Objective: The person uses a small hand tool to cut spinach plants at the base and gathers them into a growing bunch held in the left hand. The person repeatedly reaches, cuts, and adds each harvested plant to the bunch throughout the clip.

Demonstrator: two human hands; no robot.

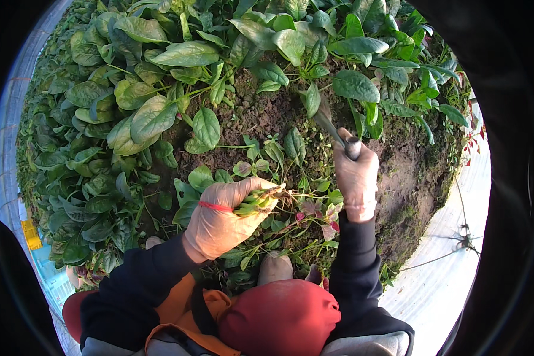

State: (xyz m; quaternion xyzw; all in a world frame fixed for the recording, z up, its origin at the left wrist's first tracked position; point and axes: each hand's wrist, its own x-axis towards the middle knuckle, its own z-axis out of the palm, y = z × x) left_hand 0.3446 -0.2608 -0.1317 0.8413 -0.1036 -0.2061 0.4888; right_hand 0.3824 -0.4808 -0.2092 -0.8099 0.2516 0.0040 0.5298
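Before my chest, my left hand (229, 216) grips a bunch of leafy-green stems (256, 202), seemingly spinach, with the pale roots pointing right. A red band (216, 206) circles this hand, which seems to wear a thin glove. Farther out and to the right, my right hand (357, 175) is closed around a hand tool (331, 127) with a grey blade or shank. The tool's far end lies at the soil, partly covered by a spinach leaf (312, 100), so its exact shape cannot be told. Rooted spinach plants (356, 84) stand close to the tool.
Dense spinach (89, 155) fills the left and far side. Small weeds and reddish-leaved plants (316, 211) grow between the hands over brown soil (258, 107). White sheeting (445, 276) borders the bed at right. My red-clad knee (276, 316) and a shoe tip (275, 268) are below.
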